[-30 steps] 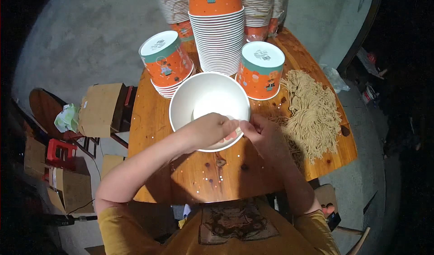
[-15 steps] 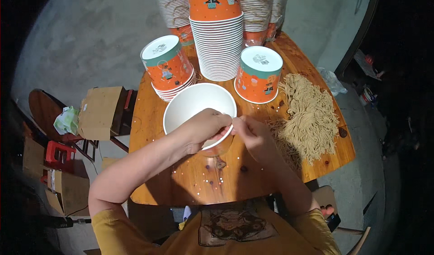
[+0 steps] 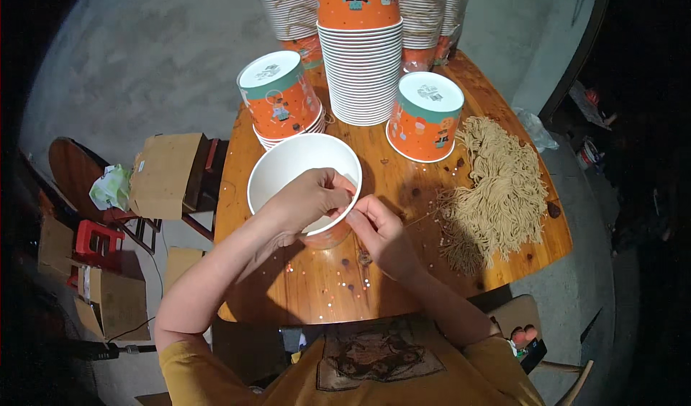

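A paper bucket (image 3: 306, 149), white inside and orange outside, stands mouth up and slightly tilted near the middle of the wooden table. My left hand (image 3: 314, 196) reaches over its mouth, with the fingers closed just inside the right part of the rim. Outside that same stretch of wall, my right hand (image 3: 384, 235) is closed in a pinch, its thumb and forefinger almost touching the rim. Whatever lies between the fingers of either hand is too small or hidden. To the right of my right hand lies a heap of beige cords (image 3: 507, 197).
Upside-down orange buckets stand at the left (image 3: 281, 107) and right (image 3: 425, 122), beyond the working bucket. Between them rises a tall bucket stack (image 3: 363, 75), with bagged stacks behind. Small pale dots (image 3: 349, 285) lie along the table's near part. Cardboard boxes (image 3: 164, 176) sit off to the left.
The bucket and both hands have shifted a little left relative to the table. My right hand has turned, now with thumb and forefinger pointing at the bucket's wall. The view has moved slightly.
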Demonstrator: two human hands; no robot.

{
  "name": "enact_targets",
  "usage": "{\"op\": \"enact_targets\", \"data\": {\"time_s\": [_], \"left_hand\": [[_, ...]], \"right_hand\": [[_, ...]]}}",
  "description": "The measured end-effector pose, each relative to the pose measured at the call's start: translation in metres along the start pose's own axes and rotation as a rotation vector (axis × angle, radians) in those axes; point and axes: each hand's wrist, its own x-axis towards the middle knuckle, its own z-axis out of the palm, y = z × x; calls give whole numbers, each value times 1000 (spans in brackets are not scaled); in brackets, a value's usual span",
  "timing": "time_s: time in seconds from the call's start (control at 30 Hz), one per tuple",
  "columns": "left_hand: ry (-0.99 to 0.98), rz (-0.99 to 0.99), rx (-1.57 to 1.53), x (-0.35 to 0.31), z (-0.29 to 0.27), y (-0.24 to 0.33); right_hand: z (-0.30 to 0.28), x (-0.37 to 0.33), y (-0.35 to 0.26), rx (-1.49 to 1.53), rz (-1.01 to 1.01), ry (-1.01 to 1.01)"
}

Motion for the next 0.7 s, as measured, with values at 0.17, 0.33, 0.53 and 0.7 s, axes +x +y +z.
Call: {"op": "enact_targets", "data": {"time_s": [0.17, 0.33, 0.53, 0.7], "left_hand": [[27, 113, -50, -6, -3, -6], [150, 107, -148, -14, 3, -7], [108, -22, -116, -19, -1, -1], [17, 39, -205, -14, -9, -9]], "right_hand": [[6, -2, -3, -50, 2, -17], [8, -2, -4, -44, -31, -7], [-5, -5, -18, -184, 58, -62], [-25, -1, -48, -493, -18, -240]]}}
